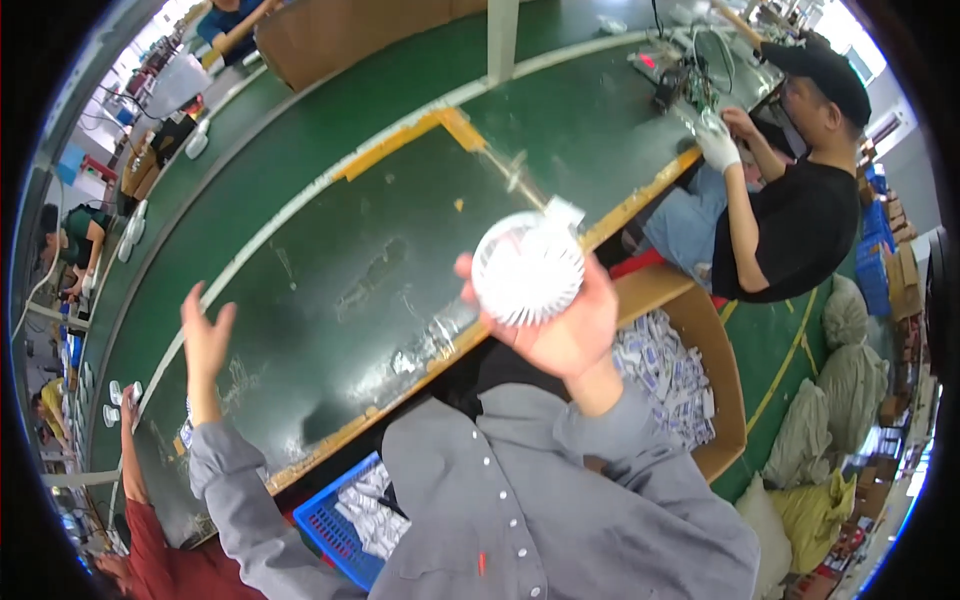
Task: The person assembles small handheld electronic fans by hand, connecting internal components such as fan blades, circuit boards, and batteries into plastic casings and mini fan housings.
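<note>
My right hand [572,345] holds up a small white fan [528,270] with a round, slatted grille. The fan rests against the palm, over the table's front edge, and the fingers behind it are mostly hidden. A short white squarish part [565,212] shows at the fan's far right side; I cannot tell whether it is joined to it. Out to the left, my left hand [207,335] is raised over the green table [330,290], fingers spread and holding nothing.
A cardboard box [722,370] of small white-and-blue packets stands right of me. At my lap is a blue basket [335,515] of white pieces. A co-worker in black [790,220] sits at right; another in red [175,555] reaches at left towards white items [112,412].
</note>
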### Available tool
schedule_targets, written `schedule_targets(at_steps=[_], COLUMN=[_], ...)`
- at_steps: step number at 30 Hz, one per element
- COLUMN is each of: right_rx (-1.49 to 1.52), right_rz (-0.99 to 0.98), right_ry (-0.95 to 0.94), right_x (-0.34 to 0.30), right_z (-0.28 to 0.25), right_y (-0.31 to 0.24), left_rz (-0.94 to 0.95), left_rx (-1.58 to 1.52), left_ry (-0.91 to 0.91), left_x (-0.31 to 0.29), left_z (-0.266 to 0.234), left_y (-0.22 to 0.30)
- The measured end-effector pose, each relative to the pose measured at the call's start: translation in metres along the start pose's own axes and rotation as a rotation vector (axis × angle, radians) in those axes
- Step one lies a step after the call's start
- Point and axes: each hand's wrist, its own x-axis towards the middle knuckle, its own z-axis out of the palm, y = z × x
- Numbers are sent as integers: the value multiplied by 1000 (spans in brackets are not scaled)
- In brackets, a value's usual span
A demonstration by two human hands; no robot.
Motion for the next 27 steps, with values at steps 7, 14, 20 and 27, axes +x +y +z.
schedule_targets(at_steps=[7,14,20,27], right_rx=[-158,-1252,-2614,-2736], right_rz=[-211,-569,-585,-925], right_ry=[-15,442,729,621], right_x=[8,48,110,136], right_z=[12,-65,-150,-131], right_y=[-49,-123,-204,-145], left_rz=[-809,-585,-704,-478], left_rx=[725,679,419,148], left_ry=[-341,-30,-58,-60], left_x=[-112,-119,-151,-102], left_z=[21,16,5,7], left_y=[-133,-123,-152,-60])
